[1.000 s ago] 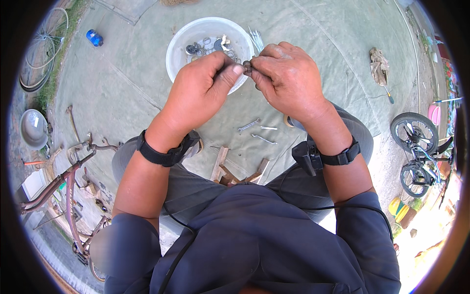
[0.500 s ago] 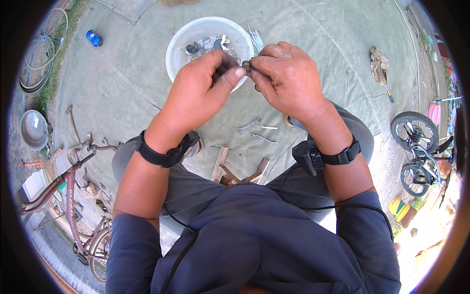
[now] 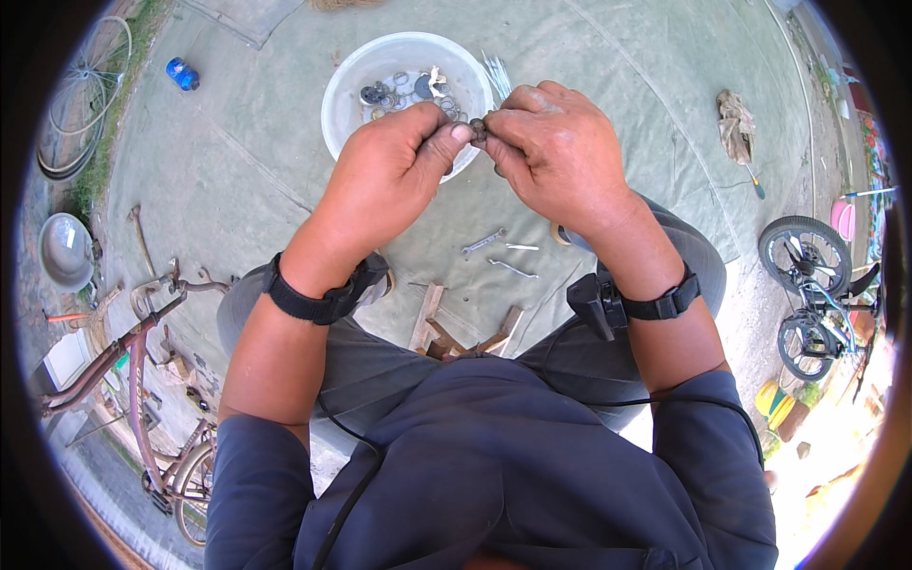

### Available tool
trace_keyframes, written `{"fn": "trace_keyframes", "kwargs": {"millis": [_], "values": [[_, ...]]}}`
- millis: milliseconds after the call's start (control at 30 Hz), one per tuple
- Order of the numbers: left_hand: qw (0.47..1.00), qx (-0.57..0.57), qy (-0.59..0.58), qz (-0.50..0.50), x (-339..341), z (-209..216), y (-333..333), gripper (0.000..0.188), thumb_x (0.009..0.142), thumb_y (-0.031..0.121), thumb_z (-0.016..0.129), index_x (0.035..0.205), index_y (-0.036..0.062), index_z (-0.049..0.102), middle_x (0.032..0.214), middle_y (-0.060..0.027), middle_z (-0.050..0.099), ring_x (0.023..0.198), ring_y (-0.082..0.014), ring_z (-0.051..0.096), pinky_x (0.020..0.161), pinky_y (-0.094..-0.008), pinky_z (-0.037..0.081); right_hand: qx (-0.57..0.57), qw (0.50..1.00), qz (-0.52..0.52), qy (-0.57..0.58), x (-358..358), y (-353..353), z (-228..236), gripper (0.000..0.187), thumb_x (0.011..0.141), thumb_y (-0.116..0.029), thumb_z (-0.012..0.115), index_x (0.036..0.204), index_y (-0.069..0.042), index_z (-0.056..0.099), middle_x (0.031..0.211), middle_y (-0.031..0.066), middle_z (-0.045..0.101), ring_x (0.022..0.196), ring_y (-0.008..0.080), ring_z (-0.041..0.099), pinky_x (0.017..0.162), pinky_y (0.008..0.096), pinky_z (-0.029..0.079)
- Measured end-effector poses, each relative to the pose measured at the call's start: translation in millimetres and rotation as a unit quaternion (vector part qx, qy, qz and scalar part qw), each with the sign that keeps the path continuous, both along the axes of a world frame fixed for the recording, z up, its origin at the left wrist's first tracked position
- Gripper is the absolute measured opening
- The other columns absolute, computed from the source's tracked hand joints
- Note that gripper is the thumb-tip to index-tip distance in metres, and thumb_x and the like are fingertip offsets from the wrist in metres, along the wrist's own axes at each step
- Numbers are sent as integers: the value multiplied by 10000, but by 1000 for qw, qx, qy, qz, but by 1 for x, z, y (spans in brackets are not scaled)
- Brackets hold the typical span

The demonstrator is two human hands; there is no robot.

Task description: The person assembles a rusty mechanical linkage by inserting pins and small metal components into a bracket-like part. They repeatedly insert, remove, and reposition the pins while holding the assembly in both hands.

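A small dark metal part (image 3: pixel 478 130), rounded and greasy, is pinched between my two hands over the near right rim of a pale round basin (image 3: pixel 334 122). My left hand (image 3: pixel 388 171) is closed, thumb and forefinger against the part's left side. On its right side, my right hand (image 3: pixel 562 147) grips it with curled fingers. The part's exact kind is too small to make out. Inside the basin lie several metal rings (image 3: pixel 401 78), dark round parts (image 3: pixel 375 94) and a whitish scrap (image 3: pixel 436 81).
Thin spokes (image 3: pixel 496 74) lie beside the basin. A wrench (image 3: pixel 484 241) and smaller metal tools (image 3: pixel 514 270) rest on the green ground sheet (image 3: pixel 608 285). A hammer (image 3: pixel 141 239), bicycle frame (image 3: pixel 138 366) and metal bowl (image 3: pixel 66 252) are left; a small bicycle (image 3: pixel 807 285) stands right.
My left thumb has drawn back slightly to the left, showing more of the small dark part. My right hand stays almost still.
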State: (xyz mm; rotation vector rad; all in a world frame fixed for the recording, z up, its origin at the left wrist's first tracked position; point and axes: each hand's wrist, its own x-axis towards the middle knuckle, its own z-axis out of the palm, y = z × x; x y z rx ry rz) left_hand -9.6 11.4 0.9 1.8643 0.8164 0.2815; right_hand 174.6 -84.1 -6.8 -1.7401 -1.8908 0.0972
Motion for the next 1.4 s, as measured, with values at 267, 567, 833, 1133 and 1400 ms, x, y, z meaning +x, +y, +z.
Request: {"fn": "trace_keyframes", "kwargs": {"millis": [267, 567, 833, 1133, 1400], "values": [[993, 90, -71, 2, 3, -2, -4, 161, 937, 156, 683, 942, 3, 635, 840, -162, 680, 734, -332, 643, 672, -387, 511, -13, 1000, 3, 7, 0, 0, -1, 56, 777, -175, 720, 768, -128, 693, 784, 27, 625, 778, 260, 625, 696, 397, 508], [996, 82, -30, -22, 1, -2, -2, 160, 943, 147, 679, 965, -2, 626, 830, -127, 668, 734, -260, 621, 662, -349, 503, -24, 1000, -3, -7, -1, -1, -1, 55, 780, -175, 717, 772, -127, 693, 796, 30, 632, 798, 261, 627, 706, 400, 511], [999, 23, 24, -25, -1, -2, 1, 127, 937, 60, 682, 1022, -12, 621, 867, -65, 665, 778, -118, 603, 702, -280, 509, -23, 1000, -6, 3, -1, -1, -1, 63, 783, -173, 719, 776, -116, 692, 797, 39, 634, 794, 270, 630, 704, 407, 514], [1000, 19, 3, -5, 0, -2, 0, 166, 936, 156, 679, 978, 2, 633, 859, -169, 680, 767, -322, 665, 678, -384, 513, -33, 999, -3, -1, -1, 0, -1, 91, 781, -182, 723, 780, -99, 686, 798, 56, 635, 803, 283, 636, 720, 412, 525], [998, 36, -56, 6, 3, -8, -4, 173, 944, 173, 672, 972, 5, 638, 840, -170, 672, 756, -331, 654, 682, -388, 513, -33, 999, -9, 0, -1, 0, 0, 106, 780, -195, 717, 767, -98, 675, 792, 58, 632, 797, 283, 638, 703, 414, 529]]}}
